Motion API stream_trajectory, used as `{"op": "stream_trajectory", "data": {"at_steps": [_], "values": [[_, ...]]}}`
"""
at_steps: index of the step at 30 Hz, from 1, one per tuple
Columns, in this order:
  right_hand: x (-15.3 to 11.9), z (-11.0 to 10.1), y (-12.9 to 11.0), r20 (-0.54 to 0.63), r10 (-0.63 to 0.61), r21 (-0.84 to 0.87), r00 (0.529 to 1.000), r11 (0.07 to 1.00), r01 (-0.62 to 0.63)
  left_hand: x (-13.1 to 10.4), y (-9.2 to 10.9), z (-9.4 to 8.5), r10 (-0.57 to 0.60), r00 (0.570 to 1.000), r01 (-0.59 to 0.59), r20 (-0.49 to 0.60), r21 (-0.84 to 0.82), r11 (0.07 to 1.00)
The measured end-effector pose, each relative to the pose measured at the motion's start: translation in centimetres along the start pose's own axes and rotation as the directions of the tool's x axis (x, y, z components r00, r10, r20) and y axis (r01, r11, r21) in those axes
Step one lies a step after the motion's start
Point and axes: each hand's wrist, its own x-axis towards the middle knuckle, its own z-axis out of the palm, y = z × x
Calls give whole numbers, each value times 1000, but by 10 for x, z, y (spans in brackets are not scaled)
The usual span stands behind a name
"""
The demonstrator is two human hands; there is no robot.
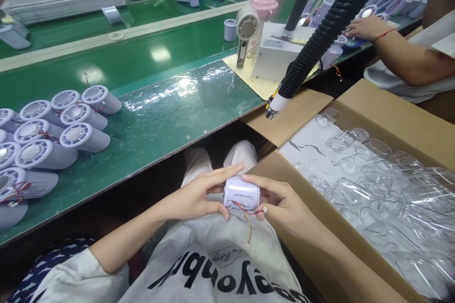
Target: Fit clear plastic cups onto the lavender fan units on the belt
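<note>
Between my two hands, just above my lap, is a pale lilac cylindrical fan housing (242,193) lying on its side. Red and yellow wires with small white plugs dangle from a slot in its wall. My left hand (204,194) closes on the housing's left end, thumb below and fingers above. On the other end, my right hand (284,201) grips with its fingers over the top and its thumb near the wires. Several similar housings (85,137) with round vented ends and red wires lie on the green bench to the left.
An open cardboard box (305,208) of clear plastic cups (355,194) stands at my right. A black ribbed hose (320,33) hangs above its corner. A handheld fan (246,33) stands by a white box (272,52). Co-workers' hands (369,27) are across and right.
</note>
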Motion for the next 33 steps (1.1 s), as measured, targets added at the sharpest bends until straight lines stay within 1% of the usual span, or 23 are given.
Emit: {"op": "stream_trajectory", "data": {"at_steps": [4, 6, 8, 10, 11, 12, 14, 15, 16, 17, 18, 19, 20, 21, 23, 24, 26, 28, 29, 30, 31, 32, 33], "values": [[1, -2, -3, -1, -127, -40, 992, 991, 126, 3, -3, 1, -1, 1000, -1, -25, -79, 997], [0, -2, -5, -6, -168, -95, 986, 981, 167, 4, -1, 1, -26, 999, 23, -20, -152, 988], [1, -3, -5, -21, -222, -153, 975, 964, 216, 6, 2, 0, -25, 999, 20, -25, -157, 987], [1, -3, -6, -34, -267, -147, 963, 955, 259, 8, 3, -1, 30, 998, -34, -62, -66, 997], [1, -2, -7, -32, -262, -110, 965, 960, 257, 9, 3, -1, 77, 993, -77, -85, 4, 997], [2, -2, -9, -26, -240, -68, 970, 969, 238, 10, 2, 0, 138, 985, -130, -101, 81, 988], [2, -2, -13, -15, -170, -41, 985, 985, 169, 11, -1, 1, 287, 955, -264, -77, 224, 938], [2, -2, -15, -19, -140, -65, 990, 988, 139, 12, -3, 2, 350, 935, -324, -51, 276, 905], [3, -2, -16, -33, -128, -104, 991, 987, 124, 13, -5, 3, 386, 922, -356, -39, 308, 882], [3, -2, -17, -56, -137, -149, 989, 981, 127, 13, -6, 3, 389, 920, -354, -51, 320, 879], [3, -3, -18, -79, -168, -196, 983, 969, 150, 13, -6, 2, 353, 932, -312, -86, 307, 899], [4, -3, -17, -93, -219, -249, 971, 950, 190, 13, -6, 1, 276, 952, -235, -130, 263, 936], [4, -3, -15, -99, -284, -310, 954, 919, 242, 12, -5, -1, 167, 973, -136, -161, 186, 973], [4, -4, -13, -95, -355, -373, 930, 879, 298, 11, -3, -2, 53, 986, -39, -159, 92, 995], [6, -4, -7, -61, -471, -462, 880, 795, 393, 9, 1, -4, -109, 991, 104, -75, -72, 992], [7, -4, -4, -42, -507, -478, 861, 767, 429, 8, 3, -4, -148, 988, 143, -30, -125, 982], [10, -2, 0, -25, -561, -488, 827, 729, 480, 9, 5, 1, -153, 988, 155, 22, -195, 969], [11, 1, 1, -4, -610, -525, 792, 676, 518, 13, 7, 9, -156, 988, 156, 24, -272, 950], [12, 2, 0, 18, -624, -548, 781, 647, 530, 16, 9, 12, -181, 984, 174, 7, -305, 936], [12, 1, -2, 46, -623, -570, 781, 625, 533, 20, 12, 13, -222, 975, 205, -17, -315, 927], [11, -2, -4, 68, -603, -594, 795, 616, 518, 24, 17, 11, -271, 961, 244, -56, -290, 925], [11, -9, -5, 70, -566, -622, 821, 619, 479, 29, 24, 3, -319, 940, 287, -118, -232, 930], [9, -20, -6, 35, -523, -662, 852, 626, 412, 34, 33, -10, -346, 919, 324, -190, -134, 936]]}}
